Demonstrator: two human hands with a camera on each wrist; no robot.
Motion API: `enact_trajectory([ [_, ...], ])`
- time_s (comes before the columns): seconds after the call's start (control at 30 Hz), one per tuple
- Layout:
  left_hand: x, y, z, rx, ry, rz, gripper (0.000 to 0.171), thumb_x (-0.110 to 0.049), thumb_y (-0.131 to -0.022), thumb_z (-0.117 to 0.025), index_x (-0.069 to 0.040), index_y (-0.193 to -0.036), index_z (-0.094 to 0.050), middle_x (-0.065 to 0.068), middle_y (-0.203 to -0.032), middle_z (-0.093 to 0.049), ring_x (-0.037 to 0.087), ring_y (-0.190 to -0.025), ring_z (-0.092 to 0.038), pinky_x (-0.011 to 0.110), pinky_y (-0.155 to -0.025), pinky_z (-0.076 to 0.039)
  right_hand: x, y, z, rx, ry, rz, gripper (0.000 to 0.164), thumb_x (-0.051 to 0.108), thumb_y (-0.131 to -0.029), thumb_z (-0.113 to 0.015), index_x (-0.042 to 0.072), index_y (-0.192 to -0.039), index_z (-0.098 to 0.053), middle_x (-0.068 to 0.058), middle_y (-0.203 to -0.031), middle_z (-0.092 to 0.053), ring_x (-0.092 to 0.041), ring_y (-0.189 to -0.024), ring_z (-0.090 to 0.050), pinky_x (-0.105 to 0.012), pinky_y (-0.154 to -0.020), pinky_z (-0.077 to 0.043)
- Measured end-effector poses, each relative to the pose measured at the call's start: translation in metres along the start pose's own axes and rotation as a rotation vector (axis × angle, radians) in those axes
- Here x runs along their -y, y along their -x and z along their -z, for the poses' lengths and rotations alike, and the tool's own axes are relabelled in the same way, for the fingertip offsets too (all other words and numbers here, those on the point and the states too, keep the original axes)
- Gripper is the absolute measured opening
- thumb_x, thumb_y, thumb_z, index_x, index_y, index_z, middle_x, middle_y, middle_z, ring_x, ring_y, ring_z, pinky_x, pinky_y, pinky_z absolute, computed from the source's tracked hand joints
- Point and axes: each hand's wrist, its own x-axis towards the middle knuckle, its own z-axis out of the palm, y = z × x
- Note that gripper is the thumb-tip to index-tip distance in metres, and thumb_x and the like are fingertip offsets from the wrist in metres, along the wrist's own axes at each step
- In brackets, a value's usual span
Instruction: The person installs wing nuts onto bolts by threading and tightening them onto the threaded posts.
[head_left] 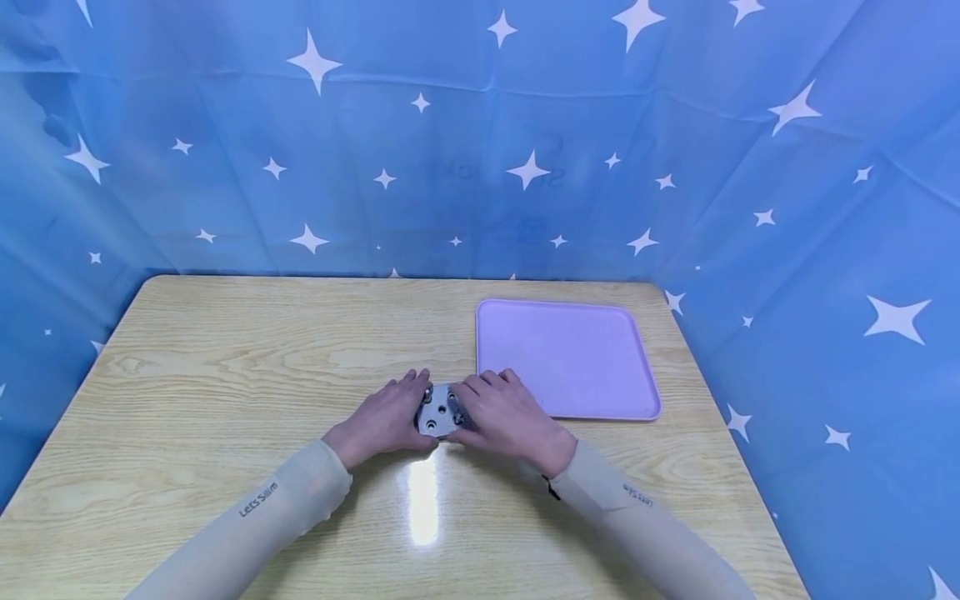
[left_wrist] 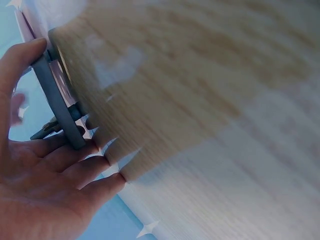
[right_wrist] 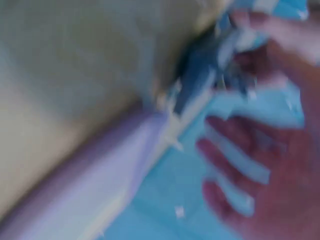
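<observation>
Pale sleeves (head_left: 262, 517) lie nearest. Metal plate (head_left: 442, 410) sits between both hands, left of the purple tray (head_left: 573, 354); I cannot tell whether it touches the surface (head_left: 247, 358). Left grip (head_left: 384, 419) is clamped on its left side, thumb near, fingers far. Right grip (head_left: 506, 419) pinches its right side; blur hides exact contact. I judge it stiff, fairly heavy, smooth; best held by opposite edges.
</observation>
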Motion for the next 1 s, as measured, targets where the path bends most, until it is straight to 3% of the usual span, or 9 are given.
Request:
enact_trajectory([
  [0.07,0.000,0.000,0.000,0.005,0.000,0.004,0.106,-0.045,-0.076,-0.088,0.008,-0.154,-0.038,0.029,-0.158,-0.040,0.043,-0.147,-0.038,0.058,-0.117,-0.038,-0.006,0.000,0.007,0.054,-0.018,0.093,0.056,0.045,-0.091,-0.078,0.016,-0.137,-0.065,0.000,-0.134,-0.067,-0.021,-0.119,-0.061,-0.042,-0.092,-0.052],
  [0.13,0.000,0.000,0.001,0.010,0.001,0.012,0.106,-0.045,-0.077,-0.088,0.007,-0.154,-0.038,0.029,-0.158,-0.040,0.043,-0.148,-0.038,0.058,-0.117,-0.038,-0.011,0.000,0.012,0.074,-0.013,0.189,0.049,0.031,-0.092,-0.080,0.020,-0.138,-0.065,0.005,-0.140,-0.064,-0.019,-0.125,-0.058,-0.040,-0.093,-0.052],
  [0.23,0.000,-0.001,0.001,0.017,0.002,0.020,0.106,-0.045,-0.077,-0.088,0.007,-0.154,-0.039,0.029,-0.159,-0.039,0.043,-0.147,-0.038,0.059,-0.116,-0.039,-0.016,0.000,0.014,0.062,0.015,0.279,0.037,0.019,-0.094,-0.077,0.023,-0.131,-0.070,0.010,-0.136,-0.066,-0.015,-0.124,-0.058,-0.037,-0.091,-0.051],
  [0.33,0.000,-0.001,0.001,0.020,0.005,0.025,0.105,-0.045,-0.077,-0.088,0.006,-0.154,-0.039,0.028,-0.159,-0.039,0.044,-0.147,-0.038,0.060,-0.115,-0.040,-0.017,-0.001,0.014,0.051,0.034,0.300,0.030,0.017,-0.096,-0.074,0.024,-0.125,-0.073,0.012,-0.131,-0.068,-0.013,-0.122,-0.059,-0.036,-0.092,-0.051],
  [0.53,-0.001,-0.001,0.001,0.018,0.011,0.027,0.105,-0.045,-0.077,-0.088,0.006,-0.154,-0.039,0.028,-0.159,-0.039,0.043,-0.147,-0.038,0.059,-0.115,-0.040,-0.014,-0.003,0.009,0.009,0.056,0.276,0.019,0.019,-0.093,-0.078,0.025,-0.110,-0.076,0.012,-0.117,-0.072,-0.013,-0.111,-0.062,-0.033,-0.089,-0.050],
  [0.7,-0.001,0.000,0.001,0.013,0.010,0.022,0.105,-0.044,-0.076,-0.089,0.007,-0.153,-0.040,0.029,-0.158,-0.040,0.044,-0.147,-0.039,0.058,-0.116,-0.039,-0.006,-0.005,0.000,-0.083,0.076,0.210,0.007,0.028,-0.093,-0.078,0.023,-0.098,-0.075,0.009,-0.101,-0.073,-0.015,-0.096,-0.065,-0.033,-0.081,-0.051],
  [1.0,-0.002,0.000,0.001,0.015,0.011,0.022,0.106,-0.043,-0.076,-0.089,0.008,-0.154,-0.038,0.031,-0.157,-0.039,0.044,-0.147,-0.038,0.058,-0.118,-0.037,0.012,-0.005,-0.016,-0.260,0.032,0.000,0.021,0.023,-0.088,-0.080,0.015,-0.076,-0.066,0.004,-0.069,-0.066,-0.016,-0.056,-0.056,-0.029,-0.052,-0.038],
])
